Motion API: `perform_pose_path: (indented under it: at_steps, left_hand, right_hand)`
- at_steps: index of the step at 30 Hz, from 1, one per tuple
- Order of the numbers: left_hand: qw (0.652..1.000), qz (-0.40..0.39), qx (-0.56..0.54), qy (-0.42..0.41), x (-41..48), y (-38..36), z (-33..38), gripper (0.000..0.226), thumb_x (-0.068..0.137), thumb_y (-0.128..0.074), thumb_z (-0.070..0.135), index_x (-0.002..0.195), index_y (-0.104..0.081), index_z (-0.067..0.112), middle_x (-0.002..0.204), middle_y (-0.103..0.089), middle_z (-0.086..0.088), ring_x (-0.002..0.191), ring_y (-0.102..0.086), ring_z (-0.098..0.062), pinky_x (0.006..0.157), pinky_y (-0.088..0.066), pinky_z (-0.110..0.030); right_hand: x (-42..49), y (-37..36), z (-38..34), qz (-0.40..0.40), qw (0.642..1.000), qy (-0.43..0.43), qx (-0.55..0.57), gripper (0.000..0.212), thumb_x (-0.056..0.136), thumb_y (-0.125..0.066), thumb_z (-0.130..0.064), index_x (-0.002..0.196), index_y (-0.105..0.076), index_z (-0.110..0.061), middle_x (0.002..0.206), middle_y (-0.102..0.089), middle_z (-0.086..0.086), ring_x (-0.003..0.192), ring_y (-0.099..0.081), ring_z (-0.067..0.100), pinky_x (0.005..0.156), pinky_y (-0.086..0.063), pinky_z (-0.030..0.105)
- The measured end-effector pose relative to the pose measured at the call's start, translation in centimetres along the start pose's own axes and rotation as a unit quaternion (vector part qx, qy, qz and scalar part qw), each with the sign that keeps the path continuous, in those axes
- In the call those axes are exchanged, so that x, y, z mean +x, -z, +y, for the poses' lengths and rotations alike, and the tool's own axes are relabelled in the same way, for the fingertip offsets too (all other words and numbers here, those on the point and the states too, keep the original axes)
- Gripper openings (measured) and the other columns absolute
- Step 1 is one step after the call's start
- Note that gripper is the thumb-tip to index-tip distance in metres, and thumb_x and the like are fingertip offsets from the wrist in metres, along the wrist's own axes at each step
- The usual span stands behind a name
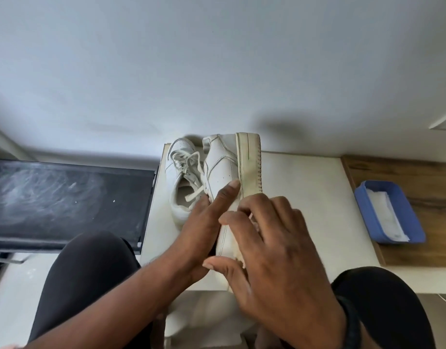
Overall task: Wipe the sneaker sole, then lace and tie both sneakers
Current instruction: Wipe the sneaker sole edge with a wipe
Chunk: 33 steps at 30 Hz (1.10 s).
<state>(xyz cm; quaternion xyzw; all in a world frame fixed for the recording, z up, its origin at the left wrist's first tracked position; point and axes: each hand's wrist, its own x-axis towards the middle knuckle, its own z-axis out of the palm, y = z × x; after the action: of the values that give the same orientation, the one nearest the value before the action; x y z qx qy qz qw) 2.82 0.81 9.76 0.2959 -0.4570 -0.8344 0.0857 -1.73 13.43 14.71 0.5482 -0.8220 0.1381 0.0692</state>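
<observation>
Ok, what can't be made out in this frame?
Head view only:
Whether the right hand holds a wipe: its palm and fingers cover that part of the tipped sneaker's sole.
The tipped sneaker's laces: that side faces away, behind the left hand.
The upright sneaker's heel: partly hidden by the left hand.
White contents of the blue tray: too blurred to identify.

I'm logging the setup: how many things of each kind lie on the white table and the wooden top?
White sneakers: 2, the sneaker on its side and the upright sneaker
Blue tray: 1
Pile of white sheets in the tray: 1
Total: 4
</observation>
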Motion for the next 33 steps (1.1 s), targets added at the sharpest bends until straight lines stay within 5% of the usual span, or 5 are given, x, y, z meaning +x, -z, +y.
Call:
perform_pose_path:
  at_steps: [5,9,16,20,33]
  left_hand:
    - [0.999,0.002,-0.051,0.008,0.5,0.6,0.4,0.071,0.095,-0.063,0.053,0.133,-0.055,-0.006,0.112,-0.065,-0.021,0.098,-0.065,-0.033,0.089,-0.055,-0.044]
    - [0.997,-0.006,-0.081,0.004,0.3,0.7,1.1,0.045,0.101,-0.058,0.043,0.128,-0.068,0.009,0.109,-0.077,-0.018,0.095,-0.075,-0.032,0.083,-0.060,-0.043]
    - [0.996,0.014,-0.085,0.010,0.3,0.6,0.9,0.051,0.099,-0.059,0.044,0.131,-0.064,0.005,0.109,-0.074,-0.023,0.095,-0.073,-0.032,0.081,-0.062,-0.043]
    - [0.997,0.014,-0.076,0.000,0.5,0.8,0.7,0.051,0.098,-0.059,0.045,0.133,-0.063,0.006,0.100,-0.078,-0.012,0.088,-0.076,-0.025,0.073,-0.060,-0.036]
    - [0.997,0.040,-0.046,-0.037,0.5,0.5,0.4,0.042,0.102,-0.058,0.040,0.125,-0.067,0.006,0.096,-0.078,-0.013,0.088,-0.077,-0.026,0.070,-0.060,-0.035]
  right_hand:
    - [-1.3,1.0,0.7,-0.042,0.999,0.020,0.022,0.071,0.080,-0.055,-0.049,0.144,-0.049,-0.022,0.133,-0.049,0.001,0.112,-0.045,0.019,0.085,-0.044,0.039]
    - [-1.9,0.8,1.5,-0.036,0.997,0.023,0.063,0.069,0.079,-0.048,-0.025,0.148,-0.048,-0.019,0.127,-0.046,0.003,0.104,-0.044,0.019,0.078,-0.054,0.039]
    - [-2.2,1.0,2.6,0.111,0.982,-0.012,0.149,0.034,0.090,-0.060,-0.001,0.118,-0.075,-0.013,0.104,-0.062,0.002,0.093,-0.061,0.014,0.083,-0.052,0.020]
    - [-2.1,1.7,2.7,0.126,0.980,-0.031,0.153,0.027,0.083,-0.073,-0.009,0.109,-0.077,-0.012,0.098,-0.070,-0.003,0.091,-0.062,0.000,0.087,-0.048,0.008]
    - [-2.5,0.9,1.7,0.066,0.991,0.017,0.116,0.015,0.086,-0.070,-0.016,0.099,-0.078,-0.016,0.106,-0.067,-0.005,0.089,-0.064,0.015,0.069,-0.058,0.031]
